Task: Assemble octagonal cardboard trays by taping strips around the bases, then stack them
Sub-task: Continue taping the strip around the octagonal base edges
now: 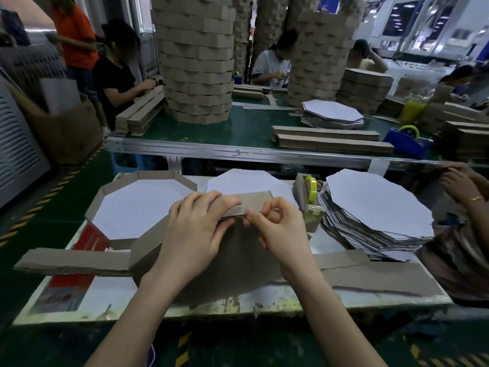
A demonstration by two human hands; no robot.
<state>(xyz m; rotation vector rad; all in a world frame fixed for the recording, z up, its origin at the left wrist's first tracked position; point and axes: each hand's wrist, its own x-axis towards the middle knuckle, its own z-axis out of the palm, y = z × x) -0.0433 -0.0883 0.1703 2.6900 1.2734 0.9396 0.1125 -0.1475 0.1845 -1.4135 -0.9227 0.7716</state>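
Your left hand (pixel 195 229) lies over the near wall of the tray (pixel 232 263), fingers curled over the top edge of the strip (pixel 255 200) and holding it against the base. Your right hand (pixel 281 229) sits just beside it, thumb and forefinger pinched narrow on the strip's lower edge where it meets the tray; whether tape is between them, you cannot tell. The tray sits at the middle of the white surface (pixel 105 295), its brown underside turned toward you. Left of it, touching, is a finished tray (pixel 102 197), white inside with brown walls all round. Behind your hands lies a loose white octagonal base (pixel 238 181). Right of that stands a tape dispenser (pixel 309 200) with a yellow roll, and beyond it a leaning stack of bases (pixel 375 207), white top sheet up. Spare strips (pixel 66 260) lie along the near edge of the surface, to both sides of your arms. Another person's hand (pixel 457 184) shows at the right edge. Across the aisle a green conveyor (pixel 211 136) carries tall towers of trays (pixel 198 62), with seated people working behind it.
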